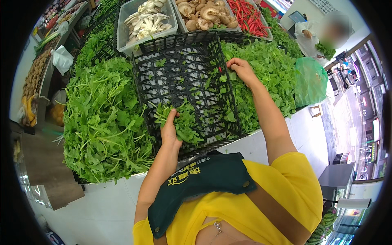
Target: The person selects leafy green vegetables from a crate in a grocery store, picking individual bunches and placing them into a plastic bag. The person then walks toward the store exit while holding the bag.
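Observation:
My left hand [171,130] grips a small bunch of leafy greens [187,122] over the near left part of a black plastic crate [183,88]. The crate holds only scattered leaves and sprigs on its slatted bottom. At the crate's right wall is my right hand [240,69], its fingers curled by the rim; whether they pinch anything I cannot tell. A tall heap of lobed leafy greens [104,122] lies left of the crate. Round-leaved greens [266,73] are piled on its right side, under my right forearm.
Behind the crate stand a clear bin of pale mushrooms [147,23], a bin of brown mushrooms [208,13] and a container of red chillies [248,20]. A green plastic bag [310,81] sits at the right. Beyond it, a person [306,33] holds some greens.

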Available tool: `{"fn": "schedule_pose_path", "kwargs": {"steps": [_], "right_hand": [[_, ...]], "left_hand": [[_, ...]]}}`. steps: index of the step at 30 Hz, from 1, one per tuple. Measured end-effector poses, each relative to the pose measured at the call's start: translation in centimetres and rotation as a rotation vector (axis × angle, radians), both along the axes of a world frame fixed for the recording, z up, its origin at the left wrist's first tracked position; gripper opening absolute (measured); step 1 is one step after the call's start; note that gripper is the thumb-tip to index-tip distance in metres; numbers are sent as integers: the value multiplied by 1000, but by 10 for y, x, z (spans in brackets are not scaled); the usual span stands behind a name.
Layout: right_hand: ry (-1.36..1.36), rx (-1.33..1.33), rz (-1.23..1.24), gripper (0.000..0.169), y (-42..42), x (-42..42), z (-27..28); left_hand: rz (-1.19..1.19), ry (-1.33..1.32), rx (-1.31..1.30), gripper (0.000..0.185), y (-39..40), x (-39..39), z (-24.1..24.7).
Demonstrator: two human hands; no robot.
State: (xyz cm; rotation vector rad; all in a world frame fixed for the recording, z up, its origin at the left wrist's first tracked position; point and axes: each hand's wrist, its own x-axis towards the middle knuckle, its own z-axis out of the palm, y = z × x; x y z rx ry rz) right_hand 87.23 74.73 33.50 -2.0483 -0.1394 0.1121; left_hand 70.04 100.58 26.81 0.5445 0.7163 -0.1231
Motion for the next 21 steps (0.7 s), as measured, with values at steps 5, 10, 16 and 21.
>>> {"fn": "schedule_pose_path", "kwargs": {"steps": [5, 10, 16, 21], "right_hand": [[-204, -304, 39, 11, 2, 10, -21], [-164, -625, 53, 14, 9, 27, -24], [121, -231, -100, 14, 6, 17, 6], [24, 91, -176, 14, 7, 0, 37]], "left_hand": [[-14, 4, -11, 20, 2, -4, 3], [-33, 13, 28, 20, 3, -5, 5], [-42, 4, 2, 21, 3, 0, -2], [-52, 14, 37, 25, 6, 1, -9]]}}
